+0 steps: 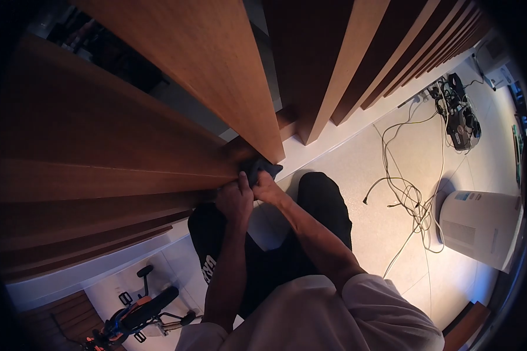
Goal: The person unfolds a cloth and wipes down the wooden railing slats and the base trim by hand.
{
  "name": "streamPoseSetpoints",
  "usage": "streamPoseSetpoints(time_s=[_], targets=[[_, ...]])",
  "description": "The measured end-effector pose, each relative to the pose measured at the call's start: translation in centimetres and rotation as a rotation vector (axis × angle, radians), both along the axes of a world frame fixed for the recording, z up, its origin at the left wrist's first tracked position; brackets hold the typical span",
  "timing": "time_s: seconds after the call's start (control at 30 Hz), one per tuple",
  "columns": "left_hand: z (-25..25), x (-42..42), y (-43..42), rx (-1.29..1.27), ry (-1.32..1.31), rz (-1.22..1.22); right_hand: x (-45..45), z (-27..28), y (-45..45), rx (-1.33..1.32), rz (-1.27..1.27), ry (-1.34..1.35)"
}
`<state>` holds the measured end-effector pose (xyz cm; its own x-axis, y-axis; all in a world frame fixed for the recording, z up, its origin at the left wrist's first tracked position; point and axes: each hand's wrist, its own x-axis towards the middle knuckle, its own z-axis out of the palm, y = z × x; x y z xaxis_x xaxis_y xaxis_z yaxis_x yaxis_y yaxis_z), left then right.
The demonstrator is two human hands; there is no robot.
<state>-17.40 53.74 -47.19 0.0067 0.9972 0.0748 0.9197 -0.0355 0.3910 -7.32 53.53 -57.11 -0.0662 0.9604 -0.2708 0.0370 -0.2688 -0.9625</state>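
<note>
A dark cloth [262, 168] is bunched at the foot of the wooden slats, beside the lower end of a broad slat [240, 76]. My right hand [266, 188] is closed on this cloth. Close to its left, my left hand [236, 198] rests by the edge of another slat [129, 181]; its fingers are partly bent, and whether they hold part of the cloth cannot be made out. Both hands are low, between my bent knees, near the white ledge [328, 136] that the slats stand on.
Tangled cables [414, 205] lie on the pale floor at the right, near a white appliance [477, 228]. Black devices [464, 126] sit further back. A small bike [149, 307] with pedals is at the lower left. More slats [386, 52] run toward the upper right.
</note>
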Motion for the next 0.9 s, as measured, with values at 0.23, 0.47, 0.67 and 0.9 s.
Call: streamPoseSetpoints(time_s=[0.23,0.47,0.67,0.9], targets=[[-0.6,-1.5,-0.4,-0.123,-0.257,-0.015,3.1,4.7,-2.6,0.078,0.010,0.313],[0.1,-1.0,-2.6,-0.851,-1.165,0.348,8.3,12.1,-6.2,-0.216,-0.110,1.060],[-1.5,-1.4,-5.1,-0.730,-1.893,0.055,8.9,13.1,-2.9,-0.012,0.356,-0.318],[-0.6,0.2,-7.7,-0.508,-1.156,0.411,8.2,26.0,-2.2,1.143,0.613,-1.156]])
